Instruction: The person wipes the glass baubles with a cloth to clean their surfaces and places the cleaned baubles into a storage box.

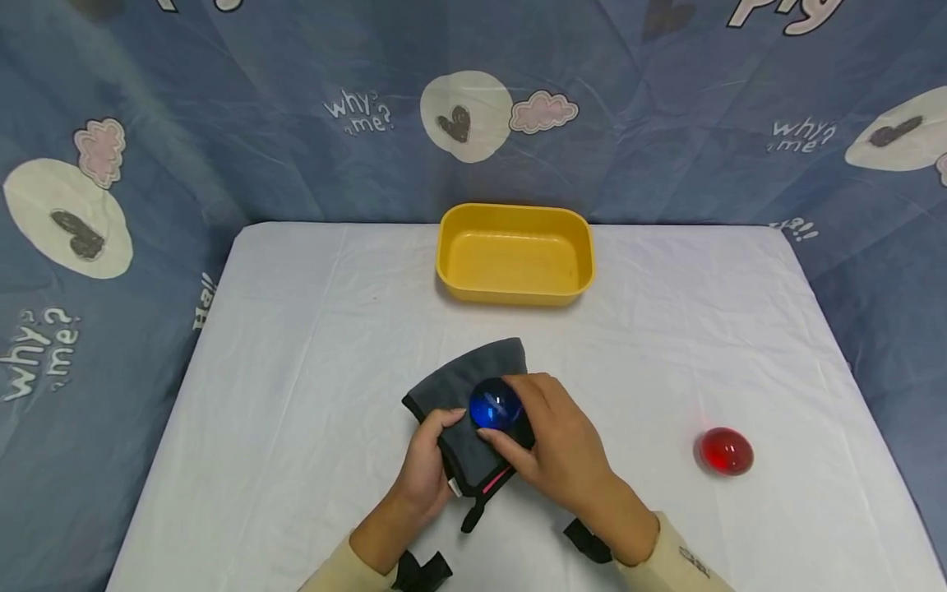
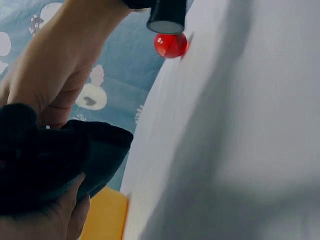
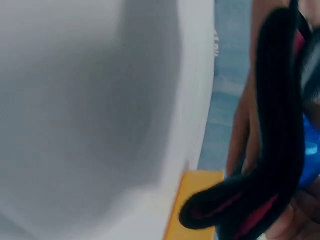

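Note:
In the head view my left hand (image 1: 423,473) grips a folded dark grey cloth (image 1: 460,374) with black edging, thumb on top and the other fingers underneath. A small black loop hangs off its lower corner, beside a strip of pink. Against the cloth's upper face, my right hand (image 1: 565,440) pinches a shiny blue ball (image 1: 494,404) between thumb and fingers. In the right wrist view, the blue ball (image 3: 311,150) is partly hidden behind the cloth's dark edge (image 3: 280,100). The cloth (image 2: 102,155) covers much of my left hand in the left wrist view.
A glossy red ball (image 1: 727,451) lies on the white-covered table (image 1: 296,362), to the right of my hands. At the table's far edge stands a yellow rectangular tub (image 1: 515,294). Blue printed fabric (image 1: 311,164) hangs behind and at both sides.

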Tool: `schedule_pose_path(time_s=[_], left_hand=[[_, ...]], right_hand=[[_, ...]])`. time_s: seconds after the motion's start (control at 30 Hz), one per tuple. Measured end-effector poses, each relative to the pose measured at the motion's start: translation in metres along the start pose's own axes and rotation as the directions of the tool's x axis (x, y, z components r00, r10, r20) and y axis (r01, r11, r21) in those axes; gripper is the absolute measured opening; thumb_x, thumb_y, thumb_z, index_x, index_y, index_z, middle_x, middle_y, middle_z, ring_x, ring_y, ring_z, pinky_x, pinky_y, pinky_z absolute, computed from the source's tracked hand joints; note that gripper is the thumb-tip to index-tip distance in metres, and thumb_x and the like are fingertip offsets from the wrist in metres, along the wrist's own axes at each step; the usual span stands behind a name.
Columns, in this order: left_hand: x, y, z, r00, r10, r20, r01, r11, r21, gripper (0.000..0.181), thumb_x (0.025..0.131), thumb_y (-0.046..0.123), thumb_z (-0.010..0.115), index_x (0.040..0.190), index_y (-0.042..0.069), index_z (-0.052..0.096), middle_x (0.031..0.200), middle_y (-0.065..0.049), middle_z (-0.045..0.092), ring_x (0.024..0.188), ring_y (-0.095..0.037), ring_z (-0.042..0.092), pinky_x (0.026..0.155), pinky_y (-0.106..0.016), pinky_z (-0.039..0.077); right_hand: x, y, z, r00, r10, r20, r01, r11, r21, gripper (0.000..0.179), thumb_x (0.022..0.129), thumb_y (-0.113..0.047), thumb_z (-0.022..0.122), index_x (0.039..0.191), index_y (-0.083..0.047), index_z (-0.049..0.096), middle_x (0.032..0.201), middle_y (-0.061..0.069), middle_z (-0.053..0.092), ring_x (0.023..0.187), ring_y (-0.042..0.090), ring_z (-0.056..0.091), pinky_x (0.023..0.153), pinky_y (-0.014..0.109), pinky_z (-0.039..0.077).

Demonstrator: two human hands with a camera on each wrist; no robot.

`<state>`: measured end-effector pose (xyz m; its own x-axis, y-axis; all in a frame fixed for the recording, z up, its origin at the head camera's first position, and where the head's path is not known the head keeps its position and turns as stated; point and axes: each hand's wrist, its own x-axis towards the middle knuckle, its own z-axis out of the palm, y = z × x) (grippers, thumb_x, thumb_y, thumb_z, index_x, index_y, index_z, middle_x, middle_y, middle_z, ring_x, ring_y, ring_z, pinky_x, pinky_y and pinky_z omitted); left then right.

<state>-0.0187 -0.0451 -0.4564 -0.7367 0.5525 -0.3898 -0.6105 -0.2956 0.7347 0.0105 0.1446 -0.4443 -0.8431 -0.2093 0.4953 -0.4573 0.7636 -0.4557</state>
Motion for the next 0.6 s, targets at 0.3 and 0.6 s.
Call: schedule_pose_path(time_s=[0.3,0.6], left_hand=[[-0.0019,-0.0027,-0.0005,1.000,-0.018,0.009,0.018,1.000,0.006,0.057,0.104,0.029,0.036,0.145,-0.011,0.038,0.124,-0.007,0.063,0.109,-0.014,0.066,0.093,-0.029,0.056],[0.0006,-0.0023,0.0011,0.999,-0.011,-0.037,0.012,1.000,0.006,0.055,0.103,0.028,0.037,0.141,-0.011,0.040,0.125,-0.009,0.062,0.108,-0.014,0.067,0.094,-0.028,0.055]], right_hand=[[-0.0010,0.0056,-0.0006,0.984,0.169,0.062,-0.176,0.974,0.143,0.054,0.098,-0.051,0.070,0.119,-0.001,0.069,0.098,0.001,0.064,0.078,0.009,0.056,0.065,0.026,0.052],[0.0009,0.0100,-0.0014,0.956,0.252,0.150,-0.283,0.928,0.244,0.033,0.098,-0.028,0.074,0.117,-0.001,0.072,0.092,-0.005,0.058,0.076,0.007,0.054,0.063,0.025,0.049]])
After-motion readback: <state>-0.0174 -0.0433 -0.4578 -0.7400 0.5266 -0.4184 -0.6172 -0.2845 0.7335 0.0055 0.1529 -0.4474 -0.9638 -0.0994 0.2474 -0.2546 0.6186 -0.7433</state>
